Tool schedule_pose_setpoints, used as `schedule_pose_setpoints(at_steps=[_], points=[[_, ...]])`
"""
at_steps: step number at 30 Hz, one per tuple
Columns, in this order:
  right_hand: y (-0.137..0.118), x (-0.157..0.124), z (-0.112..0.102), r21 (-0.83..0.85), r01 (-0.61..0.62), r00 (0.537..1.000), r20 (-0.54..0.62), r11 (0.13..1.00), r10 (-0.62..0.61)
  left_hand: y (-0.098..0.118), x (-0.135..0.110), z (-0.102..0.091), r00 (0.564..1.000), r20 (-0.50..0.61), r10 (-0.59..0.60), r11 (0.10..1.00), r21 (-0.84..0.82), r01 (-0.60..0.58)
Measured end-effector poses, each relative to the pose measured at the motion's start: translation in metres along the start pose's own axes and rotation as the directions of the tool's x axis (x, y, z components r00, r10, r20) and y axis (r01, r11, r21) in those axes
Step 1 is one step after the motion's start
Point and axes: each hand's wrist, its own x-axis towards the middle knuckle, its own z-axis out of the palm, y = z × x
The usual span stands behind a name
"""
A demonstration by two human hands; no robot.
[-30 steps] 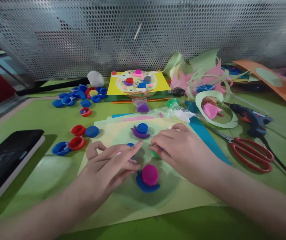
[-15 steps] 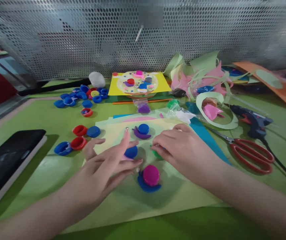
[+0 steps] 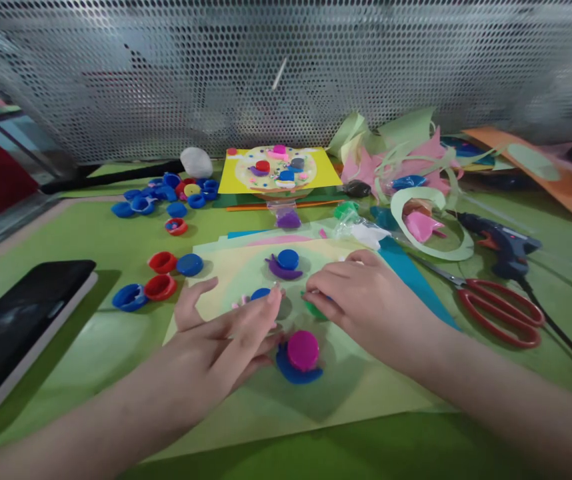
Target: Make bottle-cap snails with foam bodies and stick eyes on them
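Note:
My left hand [image 3: 226,340] is over the pale yellow paper [image 3: 236,420], fingers stretched and apart, with a tiny whitish speck at one fingertip. Beneath its fingers lies a blue bottle cap [image 3: 260,293] with pink clay beside it, partly hidden. My right hand [image 3: 361,300] has its fingers pinched on a green clay piece [image 3: 317,309], mostly covered by them. In front of the hands, a magenta cap [image 3: 303,350] sits on blue clay [image 3: 296,375]. Farther back, another blue cap [image 3: 288,259] rests on purple clay [image 3: 286,273], shaped like a snail.
At left lie a phone [image 3: 26,320], red caps [image 3: 160,288] and several blue caps [image 3: 142,204]. A decorated round piece on yellow card [image 3: 323,175] stands behind. Scissors [image 3: 501,310], a glue gun [image 3: 503,243] and paper scraps [image 3: 431,157] are at right.
My left hand has turned, its raised finger lowering toward the right and its other fingers drawing down off the blue cap. My right hand stays at the green clay.

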Motion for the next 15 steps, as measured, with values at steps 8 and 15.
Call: schedule_pose_setpoints(at_steps=[8,15], points=[[0.0026,-0.0006,0.0015,0.008,0.014,0.999,-0.045,1.000,-0.013,0.0007,-0.0044,-0.0009,0.997,-0.036,-0.062,0.998,-0.011,0.061],[0.0024,-0.0055,0.0032,0.037,0.073,0.986,-0.156,0.997,-0.066,0.0004,-0.0024,-0.0032,0.999,-0.041,-0.001,1.000,0.005,0.001]])
